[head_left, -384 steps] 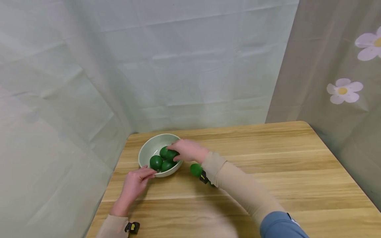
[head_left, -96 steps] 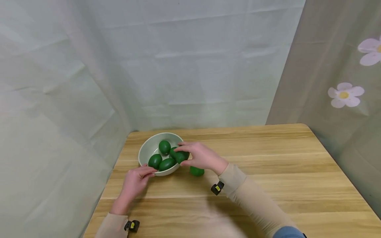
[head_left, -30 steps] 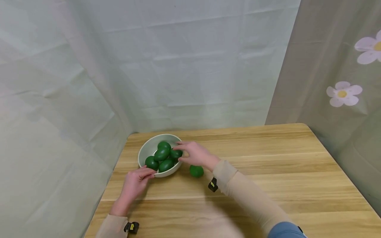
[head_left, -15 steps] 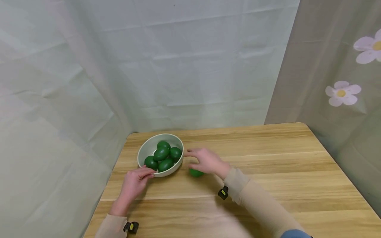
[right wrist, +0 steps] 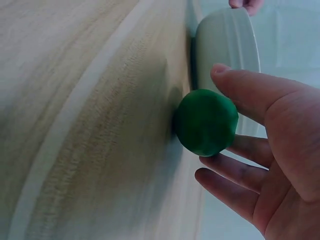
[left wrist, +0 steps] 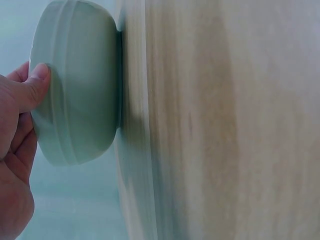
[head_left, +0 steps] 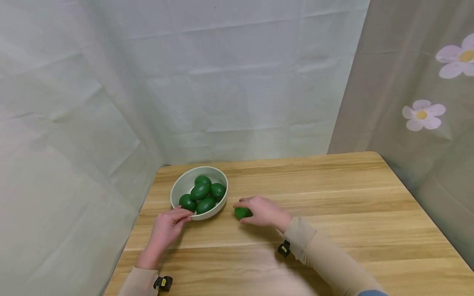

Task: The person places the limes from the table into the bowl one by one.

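Observation:
My left hand (head_left: 167, 226) grips the near left rim of a pale green bowl (head_left: 177, 191). In the left wrist view its thumb (left wrist: 39, 82) presses the bowl's outer wall, while the other fingers are partly hidden behind the rim. Several smooth, dark green egg-shaped fruits (head_left: 200, 191) lie in the bowl. To the right of the bowl, a brighter green rounded fruit (head_left: 242, 212) rests on the table. My right hand (head_left: 262, 211) spreads around this fruit. The right wrist view shows a small gap between its thumb (right wrist: 250, 87) and the green fruit (right wrist: 206, 122); the fingers lie behind and beneath.
The wooden table (head_left: 333, 213) extends to the right and toward me. Pale cloth (head_left: 240, 90) hangs behind it and on the left; a flower-patterned curtain (head_left: 392, 82) hangs on the right. A small black device (head_left: 284, 249) sits at each wrist.
One more green fruit is in the bowl, released there by my right hand. That hand has since moved right and down to the fruit on the table. My left hand keeps its grip.

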Demonstrator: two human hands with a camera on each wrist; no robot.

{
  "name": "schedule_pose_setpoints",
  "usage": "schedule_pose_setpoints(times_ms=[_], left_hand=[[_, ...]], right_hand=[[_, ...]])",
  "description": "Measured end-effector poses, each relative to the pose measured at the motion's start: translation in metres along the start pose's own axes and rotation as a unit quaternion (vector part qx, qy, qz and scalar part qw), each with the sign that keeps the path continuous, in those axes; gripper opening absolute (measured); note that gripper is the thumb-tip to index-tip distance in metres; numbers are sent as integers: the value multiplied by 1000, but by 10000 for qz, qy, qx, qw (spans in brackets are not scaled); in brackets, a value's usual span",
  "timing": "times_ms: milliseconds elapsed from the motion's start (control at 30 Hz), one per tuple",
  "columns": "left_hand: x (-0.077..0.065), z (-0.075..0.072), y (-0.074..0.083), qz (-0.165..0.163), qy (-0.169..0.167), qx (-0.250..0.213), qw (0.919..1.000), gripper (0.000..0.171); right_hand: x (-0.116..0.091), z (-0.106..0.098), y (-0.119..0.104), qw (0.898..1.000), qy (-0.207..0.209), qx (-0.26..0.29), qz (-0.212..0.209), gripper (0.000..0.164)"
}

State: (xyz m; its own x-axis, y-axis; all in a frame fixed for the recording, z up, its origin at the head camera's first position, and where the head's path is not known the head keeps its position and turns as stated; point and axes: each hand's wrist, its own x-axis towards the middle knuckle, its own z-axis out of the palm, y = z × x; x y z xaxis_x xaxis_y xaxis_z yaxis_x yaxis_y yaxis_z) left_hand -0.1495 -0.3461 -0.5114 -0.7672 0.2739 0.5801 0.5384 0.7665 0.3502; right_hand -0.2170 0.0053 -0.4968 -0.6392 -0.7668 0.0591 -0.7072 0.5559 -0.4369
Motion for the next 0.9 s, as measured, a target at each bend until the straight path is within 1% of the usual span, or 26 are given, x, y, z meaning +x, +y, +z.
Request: schedule_pose_setpoints(times_ms=[267,900], left_hand=[[0,1,1,-103,-25,39,9999,26],[2,3,2,-126,-66,70,9999,26]], right_hand=[[-2,4,4,10000,31,-2,-22,50],[-1,2,7,9999,49,10,-109,46]])
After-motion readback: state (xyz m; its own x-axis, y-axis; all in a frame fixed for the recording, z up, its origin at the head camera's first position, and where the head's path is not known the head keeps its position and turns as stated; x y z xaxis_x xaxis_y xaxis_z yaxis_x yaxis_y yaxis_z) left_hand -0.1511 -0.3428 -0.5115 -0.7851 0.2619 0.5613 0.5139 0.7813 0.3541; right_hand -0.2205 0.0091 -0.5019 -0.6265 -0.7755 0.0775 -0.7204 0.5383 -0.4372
